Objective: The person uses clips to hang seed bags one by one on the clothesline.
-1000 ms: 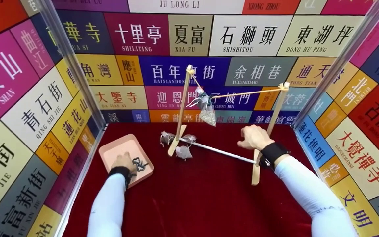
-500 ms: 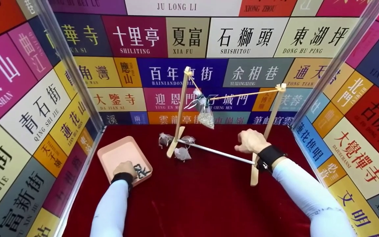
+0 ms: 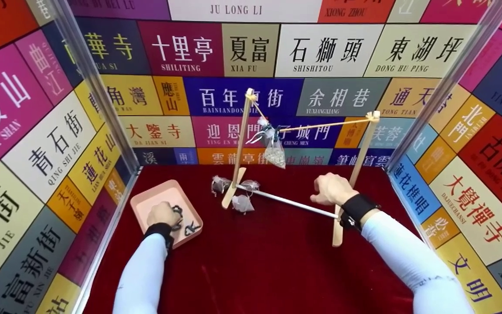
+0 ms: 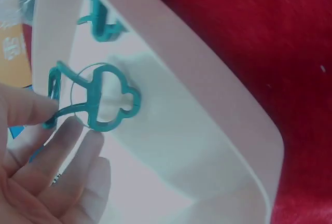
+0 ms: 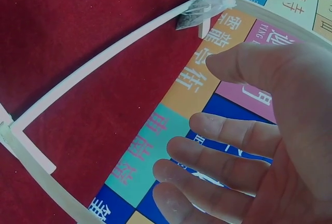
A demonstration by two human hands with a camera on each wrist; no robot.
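Currently the left hand [image 3: 164, 213] reaches into the pink tray [image 3: 157, 197], its thumb and forefinger pinching the end of a green clip [image 4: 94, 99], while its other fingers [image 4: 78, 167] reach out below. Whether that clip rests on the tray's bottom or is raised off it, I cannot tell. A second clip [image 3: 191, 227] lies in the same tray, near the first. The right hand [image 3: 333, 189] hovers beside the right wooden post [image 3: 364, 148], its fingers loosely bent, apart from the thumb and grasping nothing. From that post a string [image 3: 329, 125] runs across to the left wooden post [image 3: 242, 139], and a see-through bag [image 3: 275, 156] of pale bits hangs on it, nearer the left side; something dark sits at its neck, too small to make out. A white rod [image 3: 294, 204] joins the posts low down. Around the left post's foot, three little bags [image 3: 242, 203] rest on the red-covered desk [image 3: 277, 270].
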